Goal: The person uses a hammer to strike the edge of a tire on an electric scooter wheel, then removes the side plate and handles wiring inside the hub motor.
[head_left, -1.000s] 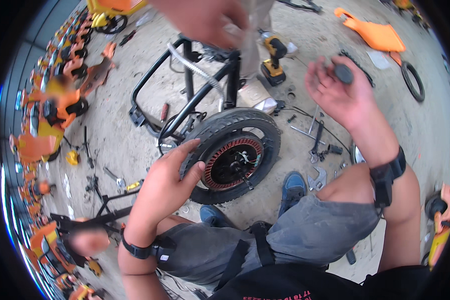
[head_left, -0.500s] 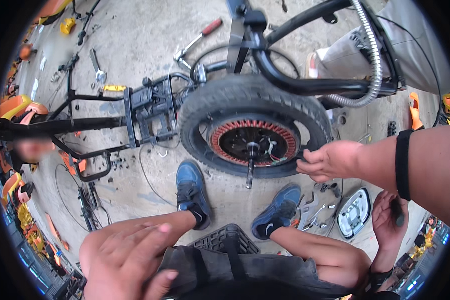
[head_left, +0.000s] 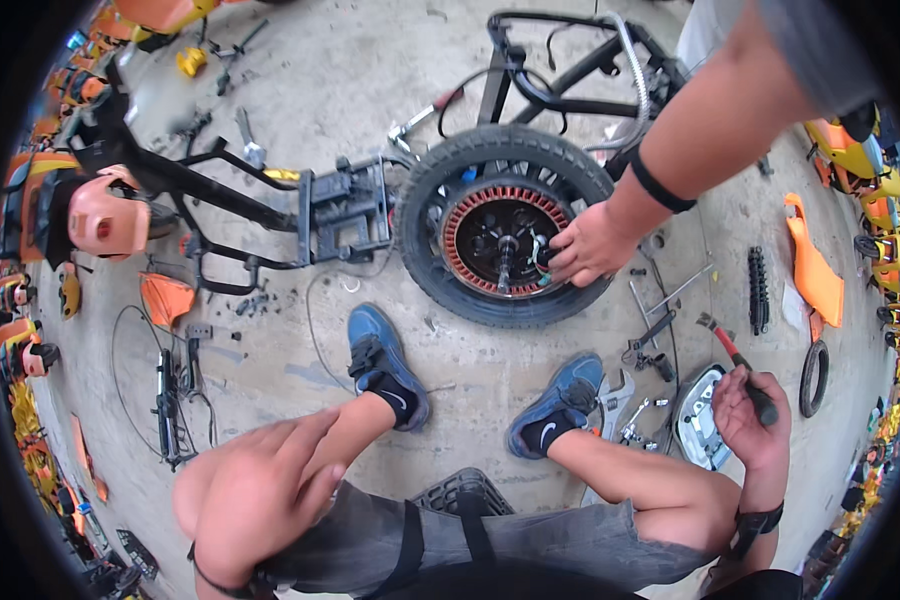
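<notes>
Over my left knee lies my left hand (head_left: 260,470), its fingers stretched out and nothing in them. My right hand (head_left: 750,420) is closed around the dark grip of a hammer (head_left: 735,352) with a red shank, its head pointing up and away from me. In front of my feet a wheel (head_left: 440,290) lies tilted on its side, showing a hub motor with a ring of copper-red windings (head_left: 457,245) and a central axle (head_left: 506,262). A co-worker's hand (head_left: 590,245), reaching from the upper right, touches the hub's right side near thin wires (head_left: 540,250).
A black scooter frame (head_left: 220,195) lies left of the wheel; another black frame part (head_left: 560,95) stands behind it. By my right foot are an adjustable wrench (head_left: 615,395), small tools and a white-lined tray (head_left: 698,425). Right of them lie a shock absorber (head_left: 758,290) and an orange panel (head_left: 815,270).
The view has shifted. The co-worker's hand has moved from the tyre's lower right edge onto the hub. In my right hand the hammer has turned, so its shank and head now show.
</notes>
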`<state>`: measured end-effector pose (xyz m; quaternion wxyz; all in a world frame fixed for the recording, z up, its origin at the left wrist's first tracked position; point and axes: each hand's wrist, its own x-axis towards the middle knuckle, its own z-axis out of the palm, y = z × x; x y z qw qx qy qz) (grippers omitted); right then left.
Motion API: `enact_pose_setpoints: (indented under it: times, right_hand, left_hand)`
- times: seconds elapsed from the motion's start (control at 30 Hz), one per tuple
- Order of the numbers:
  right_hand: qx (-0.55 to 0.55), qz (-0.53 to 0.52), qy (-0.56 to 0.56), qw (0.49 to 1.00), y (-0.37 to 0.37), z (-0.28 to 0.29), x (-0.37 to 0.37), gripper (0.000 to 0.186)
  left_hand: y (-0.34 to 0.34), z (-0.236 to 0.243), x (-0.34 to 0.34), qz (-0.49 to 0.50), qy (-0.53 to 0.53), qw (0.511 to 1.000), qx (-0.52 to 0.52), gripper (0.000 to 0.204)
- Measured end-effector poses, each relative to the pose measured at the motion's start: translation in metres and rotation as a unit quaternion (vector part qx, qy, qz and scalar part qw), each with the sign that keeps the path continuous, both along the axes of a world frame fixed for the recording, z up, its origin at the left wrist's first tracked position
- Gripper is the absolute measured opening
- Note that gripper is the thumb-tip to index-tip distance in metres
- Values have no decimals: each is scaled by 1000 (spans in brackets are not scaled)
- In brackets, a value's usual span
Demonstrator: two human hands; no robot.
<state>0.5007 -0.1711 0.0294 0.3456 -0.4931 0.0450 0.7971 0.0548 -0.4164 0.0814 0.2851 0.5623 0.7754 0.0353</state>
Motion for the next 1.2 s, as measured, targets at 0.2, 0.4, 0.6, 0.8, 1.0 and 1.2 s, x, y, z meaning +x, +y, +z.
enact_pose_setpoints:
  times: [0.2, 0.4, 0.6, 0.8, 1.0, 1.2]
  right_hand:
    - [51, 80, 31, 995, -26, 20, -2, 12]
    - [139, 43, 115, 983, -51, 63, -10, 15]
    - [269, 35, 195, 943, -99, 140, -45, 18]
    - [361, 93, 216, 903, -136, 144, -75, 30]
    - [225, 68, 196, 952, -100, 107, -72, 31]
    - [51, 95, 146, 983, -60, 82, -91, 35]
  left_hand:
    - [-12, 35, -7, 54, 46, 971, 227, 35]
    - [-102, 123, -46, 253, -84, 801, 536, 28]
    - [-152, -8, -62, 364, -226, 859, 281, 35]
    - [-168, -100, 6, 340, -291, 892, 56, 38]
    - [-176, -102, 8, 407, -382, 821, 121, 45]
    - [-140, -120, -10, 410, -370, 807, 208, 53]
